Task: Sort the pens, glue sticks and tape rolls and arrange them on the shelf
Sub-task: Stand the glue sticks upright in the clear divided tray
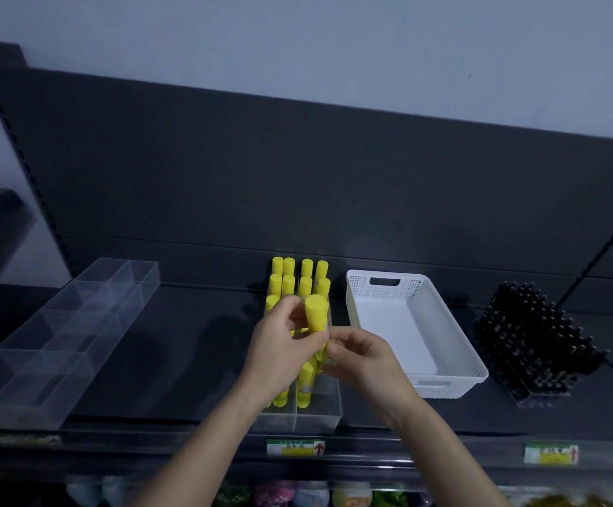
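Loading the clear divided tray [318, 415] at the middle of the shelf [188, 360].

Gripping one glue stick [315, 313] in both hands, above the tray's middle rows and not yet seated. Left hand [279, 347] curled round the barrel from the left; right hand [365, 356] pinching it lower down from the right. Cannot tell which fingers carry the weight, with the base hidden behind knuckles.

Long axis close to vertical, leaning a little. Yellow cap end up, base down toward the tray, same sense as the standing sticks [299, 283] behind it.

To do this step well:
- Bring the axis plumb before lowering.
- Go base-first into the open gap, probably on the right-hand column.
- Guide with one hand low and ease the other off early, to keep knuckles clear of neighbours.
- Let go only once the base sits flat. Tall, light cylinders, likely to topple in a chain if nudged.

Also noted: white basket [385, 279] just right of the tray, pens [532, 338] racked farther right, clear organiser [59, 323] well to the left.
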Motion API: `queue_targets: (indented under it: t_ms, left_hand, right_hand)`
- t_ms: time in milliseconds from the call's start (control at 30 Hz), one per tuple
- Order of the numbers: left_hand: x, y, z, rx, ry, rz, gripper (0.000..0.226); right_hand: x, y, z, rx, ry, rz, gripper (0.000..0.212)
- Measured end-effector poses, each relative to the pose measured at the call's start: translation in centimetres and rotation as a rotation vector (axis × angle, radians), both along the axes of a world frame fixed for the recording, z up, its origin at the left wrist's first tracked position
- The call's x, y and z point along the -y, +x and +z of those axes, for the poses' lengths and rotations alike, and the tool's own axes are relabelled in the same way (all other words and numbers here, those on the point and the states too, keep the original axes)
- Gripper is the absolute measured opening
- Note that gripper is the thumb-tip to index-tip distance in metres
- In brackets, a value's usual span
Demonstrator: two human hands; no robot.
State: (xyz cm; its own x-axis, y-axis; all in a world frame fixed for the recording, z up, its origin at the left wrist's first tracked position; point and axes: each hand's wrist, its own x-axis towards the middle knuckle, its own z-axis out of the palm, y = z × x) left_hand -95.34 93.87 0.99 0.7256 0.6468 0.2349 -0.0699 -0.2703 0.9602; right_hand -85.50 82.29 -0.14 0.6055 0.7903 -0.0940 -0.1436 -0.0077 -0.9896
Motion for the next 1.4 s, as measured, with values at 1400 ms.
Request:
queue_targets:
  t_ms: [1400]
  left_hand:
    - [-2.1,-4.5,-9.8,-0.481,-0.011,0.118,0.021]
  right_hand:
    - [0.1,-0.6,-6.1,0.581,-0.559,-0.120,0.039]
